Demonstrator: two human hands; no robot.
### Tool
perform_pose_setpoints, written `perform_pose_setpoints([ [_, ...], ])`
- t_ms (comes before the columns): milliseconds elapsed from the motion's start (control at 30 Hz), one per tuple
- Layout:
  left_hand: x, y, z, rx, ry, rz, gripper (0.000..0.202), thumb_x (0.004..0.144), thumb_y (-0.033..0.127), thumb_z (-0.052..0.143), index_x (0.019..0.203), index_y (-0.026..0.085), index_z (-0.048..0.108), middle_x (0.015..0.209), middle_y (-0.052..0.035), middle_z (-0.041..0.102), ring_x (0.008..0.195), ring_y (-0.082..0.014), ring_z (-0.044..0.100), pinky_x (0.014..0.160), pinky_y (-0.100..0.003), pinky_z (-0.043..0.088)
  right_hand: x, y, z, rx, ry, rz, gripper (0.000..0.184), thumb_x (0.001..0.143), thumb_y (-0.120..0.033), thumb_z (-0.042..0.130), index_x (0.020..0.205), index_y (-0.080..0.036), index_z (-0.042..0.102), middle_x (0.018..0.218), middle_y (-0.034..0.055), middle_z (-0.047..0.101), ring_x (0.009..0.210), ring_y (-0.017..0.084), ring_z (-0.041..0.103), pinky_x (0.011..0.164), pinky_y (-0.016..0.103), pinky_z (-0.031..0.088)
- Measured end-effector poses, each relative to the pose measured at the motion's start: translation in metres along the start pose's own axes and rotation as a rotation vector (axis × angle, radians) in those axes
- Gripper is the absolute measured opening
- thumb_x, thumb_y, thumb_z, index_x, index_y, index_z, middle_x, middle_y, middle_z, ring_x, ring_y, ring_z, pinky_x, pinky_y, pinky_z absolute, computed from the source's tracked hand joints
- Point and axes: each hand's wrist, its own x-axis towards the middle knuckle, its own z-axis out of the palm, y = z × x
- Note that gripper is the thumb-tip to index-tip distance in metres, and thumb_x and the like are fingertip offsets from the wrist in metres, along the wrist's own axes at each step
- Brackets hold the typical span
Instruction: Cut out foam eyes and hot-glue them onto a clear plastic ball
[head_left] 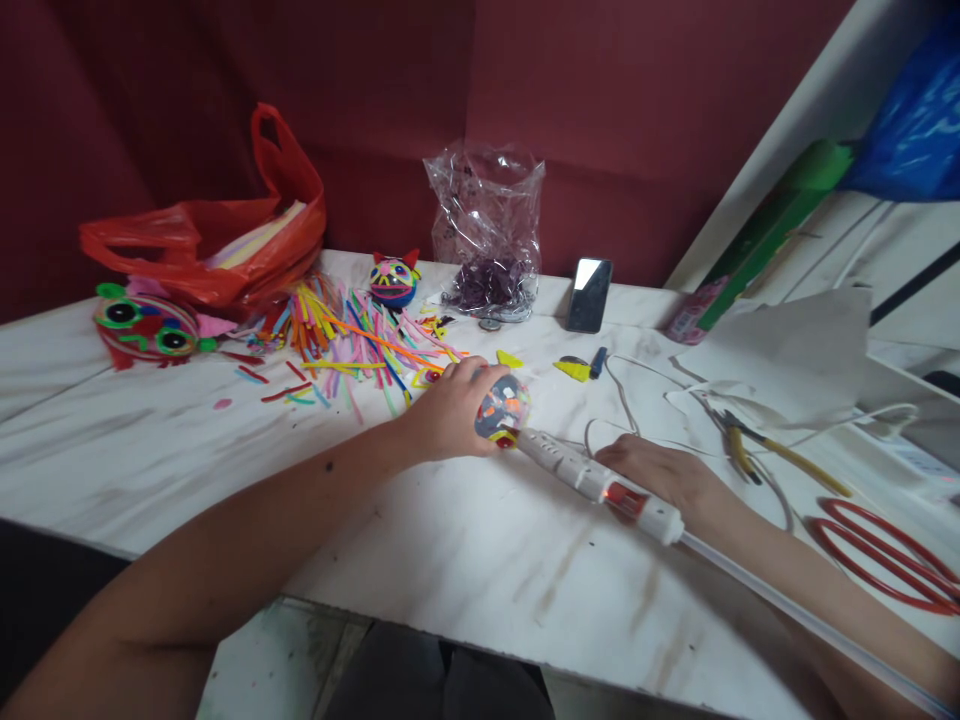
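My left hand is closed round a small grey ball with orange, white and yellow-red pieces on it. In my right hand is a white hot glue gun, a long clear glue stick running out of its back. The gun's nozzle is at the ball's lower right side, close to a yellow and red piece; whether it touches cannot be made out. My right fingers are partly hidden behind the gun. Yellow felt pieces lie just beyond my hands.
Colourful pipe cleaners lie heaped left of centre, by a red plastic bag. Two decorated animal-face balls, a larger one and a smaller one, sit behind. A clear bag, phone, pliers and red-handled scissors are around.
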Motion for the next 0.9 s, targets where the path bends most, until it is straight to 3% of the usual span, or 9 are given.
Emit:
perform_pose_setpoints([
  [233,-0.0002,0.0011,-0.0013,-0.006,-0.005,-0.006,0.084,0.056,0.037,0.078,0.131,0.021,0.043,0.129,-0.0138,0.045,0.121,-0.0325,0.047,0.105,-0.046,0.038,0.0016,-0.0006,-0.0045,-0.014,-0.064,-0.024,0.023,0.095,-0.023,0.038,0.088,-0.02,0.059,0.084,0.0096,0.067,0.074,0.02,0.064,0.06,0.029,0.05],
  [567,0.001,-0.0021,-0.003,-0.025,-0.027,-0.04,0.087,0.057,0.042,0.078,0.133,0.019,0.042,0.132,-0.015,0.044,0.123,-0.033,0.045,0.106,-0.045,0.038,-0.0019,0.0052,-0.0008,0.007,0.038,-0.001,0.02,0.094,-0.03,0.041,0.094,-0.024,0.06,0.083,0.0086,0.068,0.075,0.022,0.066,0.062,0.03,0.053],
  [900,0.0015,-0.0001,-0.004,-0.029,-0.031,-0.039,0.086,0.056,0.04,0.079,0.132,0.02,0.042,0.13,-0.0143,0.045,0.123,-0.0322,0.045,0.106,-0.045,0.037,-0.0008,0.0073,0.0034,-0.03,0.04,-0.061,0.018,0.094,-0.024,0.041,0.096,-0.02,0.059,0.087,0.0092,0.067,0.075,0.019,0.066,0.061,0.028,0.052],
])
